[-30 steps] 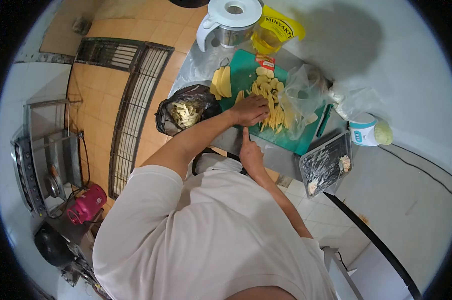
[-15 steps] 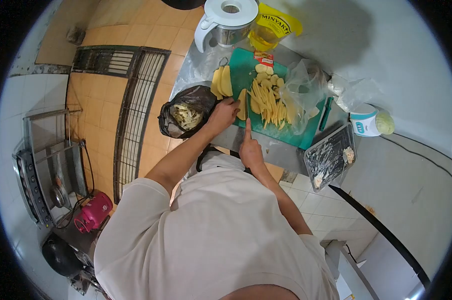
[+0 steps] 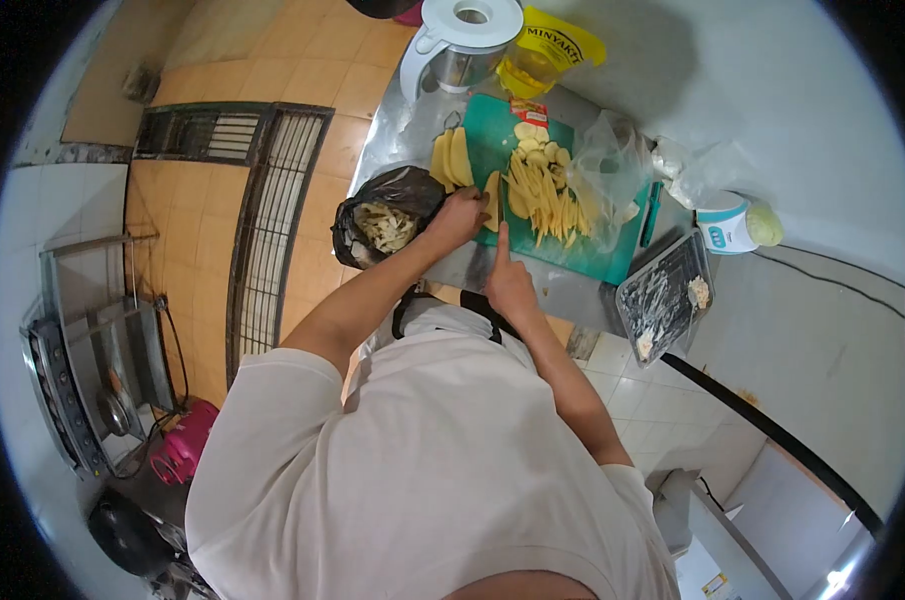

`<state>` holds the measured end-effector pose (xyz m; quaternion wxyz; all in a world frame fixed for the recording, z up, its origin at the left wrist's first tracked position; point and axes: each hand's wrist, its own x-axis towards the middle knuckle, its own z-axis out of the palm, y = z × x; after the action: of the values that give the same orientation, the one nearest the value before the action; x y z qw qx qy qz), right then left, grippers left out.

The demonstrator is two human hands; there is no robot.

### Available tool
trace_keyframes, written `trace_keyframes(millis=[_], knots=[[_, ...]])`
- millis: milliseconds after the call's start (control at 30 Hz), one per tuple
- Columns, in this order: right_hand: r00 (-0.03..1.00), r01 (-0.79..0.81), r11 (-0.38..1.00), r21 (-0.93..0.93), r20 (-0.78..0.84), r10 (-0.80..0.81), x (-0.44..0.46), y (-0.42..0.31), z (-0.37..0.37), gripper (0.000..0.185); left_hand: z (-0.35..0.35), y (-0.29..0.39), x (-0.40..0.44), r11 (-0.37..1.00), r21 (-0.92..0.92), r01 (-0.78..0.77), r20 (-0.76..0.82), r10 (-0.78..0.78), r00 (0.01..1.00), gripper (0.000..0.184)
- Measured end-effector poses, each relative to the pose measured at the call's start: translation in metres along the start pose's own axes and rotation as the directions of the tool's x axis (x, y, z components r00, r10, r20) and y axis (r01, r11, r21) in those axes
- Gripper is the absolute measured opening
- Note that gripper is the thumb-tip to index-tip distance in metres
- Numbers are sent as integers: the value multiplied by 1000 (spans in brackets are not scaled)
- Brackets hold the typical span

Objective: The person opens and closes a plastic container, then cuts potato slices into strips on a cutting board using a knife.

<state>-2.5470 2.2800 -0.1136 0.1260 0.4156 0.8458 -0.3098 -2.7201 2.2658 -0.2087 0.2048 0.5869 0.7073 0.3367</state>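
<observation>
A: what are the hands doing?
B: left hand (image 3: 463, 216)'s half curled, fingertips at the edge of a yellow slice (image 3: 492, 198) on the green board (image 3: 613, 266). can't tell if it's pinching. right hand (image 3: 511, 284)'s wrapped round a knife (image 3: 503, 210), index finger pointing along it.
A: cut stuff?
B: strips (image 3: 547, 208) piled just right of the blade, black bag (image 3: 419, 186) by the left wrist.

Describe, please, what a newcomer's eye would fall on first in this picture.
Probably the person's white short-sleeved shirt comes first, filling the lower middle. Above it, pale yellow cut strips stand out on the green rectangular cutting board. The bright yellow plastic pouch at the top and the pink rounded cylinder at the left also catch the eye.
</observation>
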Motion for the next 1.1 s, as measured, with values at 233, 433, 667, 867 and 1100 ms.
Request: trace_keyframes(millis=[233, 433, 667, 867, 1100], knots=[[999, -23, 1000, -18, 45, 24, 4, -2, -18, 89, -5, -3, 1, 999, -12, -53, 40, 53, 998, 34], [999, -11, 999, -42, -33, 9, 6, 13, 6, 89, -13, -1, -1, 998, -68, -13, 105, 20, 994, 47], [989, 27, 999, -47, -147, -33, 12, 28, 35, 90, -13, -4, 1, 998, -27, -51, 127, 54, 990, 47], [967, 53, 996, -66, -246, -68, 27, 25, 43, 90, -4, -14, 8, 997, 46, -63, 177, 54, 983, 45], [977, 50, 997, -59, -206, -61, 46, 28, 32, 90, -7, -8, 4, 994, 67, -86, 136, 77, 988, 45]])
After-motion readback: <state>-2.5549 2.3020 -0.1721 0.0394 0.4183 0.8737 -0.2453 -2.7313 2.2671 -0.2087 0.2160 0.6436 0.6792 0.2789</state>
